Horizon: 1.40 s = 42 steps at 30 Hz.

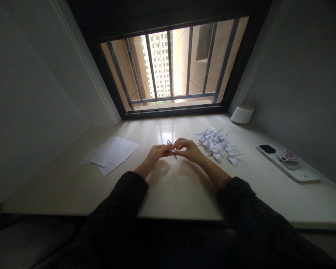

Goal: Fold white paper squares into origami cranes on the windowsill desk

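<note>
Currently, the left hand (157, 151) is pinching a folded paper (172, 150) above the ledge (179, 198), fingertips together on it, while the right hand (190, 148) is gripping its other side, thumb and forefinger bowing around a gap. Sheets (114, 151) are lying left, a paper pile (214, 142) right.

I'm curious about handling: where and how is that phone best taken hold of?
Probably by both long edges at the near end, from above, with the right hand once it lets go of the folded paper. The phone lies flat, camera side up, that end uncovered; a raised cartoon piece blocks the middle.
</note>
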Tool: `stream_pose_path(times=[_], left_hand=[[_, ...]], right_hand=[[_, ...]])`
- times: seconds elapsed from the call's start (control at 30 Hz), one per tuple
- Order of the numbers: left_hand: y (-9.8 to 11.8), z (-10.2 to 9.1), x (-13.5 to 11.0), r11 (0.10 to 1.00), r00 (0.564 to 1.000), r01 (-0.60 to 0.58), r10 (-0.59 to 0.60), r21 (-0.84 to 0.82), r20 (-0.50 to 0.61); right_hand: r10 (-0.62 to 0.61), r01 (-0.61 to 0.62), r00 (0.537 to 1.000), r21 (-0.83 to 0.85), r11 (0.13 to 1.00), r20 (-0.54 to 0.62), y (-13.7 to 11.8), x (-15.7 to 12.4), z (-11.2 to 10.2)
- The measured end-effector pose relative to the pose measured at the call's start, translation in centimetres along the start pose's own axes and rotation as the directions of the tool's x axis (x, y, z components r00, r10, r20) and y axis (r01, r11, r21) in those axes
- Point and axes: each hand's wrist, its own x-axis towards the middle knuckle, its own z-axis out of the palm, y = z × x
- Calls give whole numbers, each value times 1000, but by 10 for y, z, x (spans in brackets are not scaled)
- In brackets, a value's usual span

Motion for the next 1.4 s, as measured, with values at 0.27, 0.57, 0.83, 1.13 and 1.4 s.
stream_pose_path(times=[0.27,0.57,0.83,1.13,1.4], left_hand=[[-4,1,2,999,997,-53,54,5,-50],[-6,3,1,991,987,-122,127,55,-103],[-5,2,0,994,992,-97,100,42,-81],[-5,2,1,988,975,-144,151,52,-161],[-6,3,0,981,975,-177,185,75,-122]], right_hand=[[-29,23,994,-55,998,-108,4,-1,6],[-122,95,982,-187,978,-140,2,-3,9],[-127,99,984,-210,973,-122,0,-3,9],[-63,54,990,-69,996,-128,3,-1,12],[-21,0,982,-112,994,-186,3,-2,15]])
